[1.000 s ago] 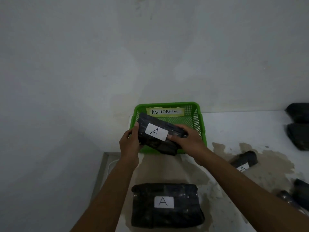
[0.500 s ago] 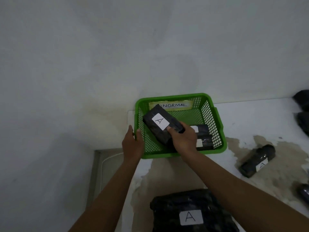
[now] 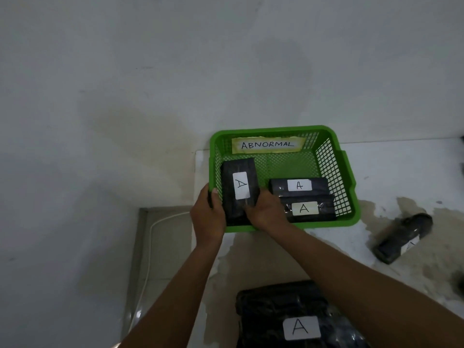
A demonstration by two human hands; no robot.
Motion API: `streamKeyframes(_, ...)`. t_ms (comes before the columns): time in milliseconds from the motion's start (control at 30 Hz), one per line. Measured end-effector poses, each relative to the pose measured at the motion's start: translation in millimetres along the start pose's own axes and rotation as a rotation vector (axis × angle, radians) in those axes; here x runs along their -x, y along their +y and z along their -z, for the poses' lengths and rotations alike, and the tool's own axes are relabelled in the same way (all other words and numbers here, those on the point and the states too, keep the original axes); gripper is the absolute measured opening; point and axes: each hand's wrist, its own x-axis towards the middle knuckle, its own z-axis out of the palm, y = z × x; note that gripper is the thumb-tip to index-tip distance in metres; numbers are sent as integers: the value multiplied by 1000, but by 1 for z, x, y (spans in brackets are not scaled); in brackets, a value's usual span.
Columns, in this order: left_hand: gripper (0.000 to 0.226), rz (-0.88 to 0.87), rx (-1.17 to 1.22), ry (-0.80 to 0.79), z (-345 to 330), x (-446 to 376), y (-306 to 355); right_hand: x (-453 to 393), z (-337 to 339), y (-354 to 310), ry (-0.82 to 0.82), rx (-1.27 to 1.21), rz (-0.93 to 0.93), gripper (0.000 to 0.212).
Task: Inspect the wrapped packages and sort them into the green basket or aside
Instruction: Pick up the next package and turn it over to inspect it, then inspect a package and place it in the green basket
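Note:
A green basket (image 3: 347, 182) tagged "ABNORMAL" stands at the table's back left corner. Inside it, a black wrapped package (image 3: 238, 179) with a white "A" label lies along the left wall. My right hand (image 3: 265, 209) holds that package's near end. My left hand (image 3: 207, 214) grips the basket's left front corner, thumb over the rim. Two more black "A" packages (image 3: 300, 185) (image 3: 307, 209) lie side by side in the basket's right half. A large black "A" package (image 3: 288, 317) lies on the table close to me.
Another black package (image 3: 404, 236) lies tilted on the stained white table (image 3: 391, 167) to the right of the basket. A dark item (image 3: 459, 282) shows at the right edge. The table's left edge drops to a floor with a white cable (image 3: 148, 259). A wall rises behind.
The package went from in front of the basket, in both hands, down into its left side. My left hand let go and took the basket's rim. The view shifted left.

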Motion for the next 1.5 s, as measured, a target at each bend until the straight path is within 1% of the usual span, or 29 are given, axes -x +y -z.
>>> streamKeyframes(67,21,-1,24,-8,1,0,0,-1,-4,-4,-12,-2,60,58)
streamKeyframes(100,21,-4,31,-7,2,0,0,-1,-5,-6,-16,15,80,61)
streamKeyframes(133,21,-7,29,-6,2,0,0,-2,-7,-6,-20,34,90,59)
streamKeyframes(233,20,-18,12,1,2,1,0,-1,-6,-4,-40,56,104,47)
streamKeyframes(367,21,-24,-13,8,1,1,-1,2,1,-1,-82,96,142,54)
streamKeyframes(433,22,-18,-32,-6,2,0,0,5,3,0,-108,111,146,57)
streamKeyframes(500,24,-14,-68,-35,2,-1,-1,9,4,1,-110,112,176,56)
streamKeyframes(600,44,11,-113,-75,4,1,4,20,12,4,-34,67,274,47)
streamKeyframes(633,48,-12,-135,-71,5,4,8,25,18,6,-1,68,305,47)
streamKeyframes(733,50,-166,-201,-59,6,18,29,41,38,13,112,118,382,57)
streamKeyframes(800,54,-229,-225,-62,1,29,45,51,56,24,178,126,430,56)
streamKeyframes(933,54,-348,-228,-123,-23,60,76,75,98,59,290,85,473,46)
streamKeyframes(1067,41,-484,-210,-170,-57,100,101,97,145,108,407,64,412,45)
streamKeyframes(1200,44,-515,-178,-286,-99,141,129,118,189,164,486,53,355,47)
streamKeyframes(1300,43,-572,-175,-338,-126,175,151,130,221,204,513,49,310,47)
streamKeyframes(1367,46,-585,-170,-360,-144,194,163,136,240,228,522,30,284,47)
streamKeyframes(1433,50,-608,-171,-358,-162,211,171,141,256,253,530,16,284,47)
streamKeyframes(1500,50,-601,-176,-349,-181,227,177,141,272,277,519,6,286,46)
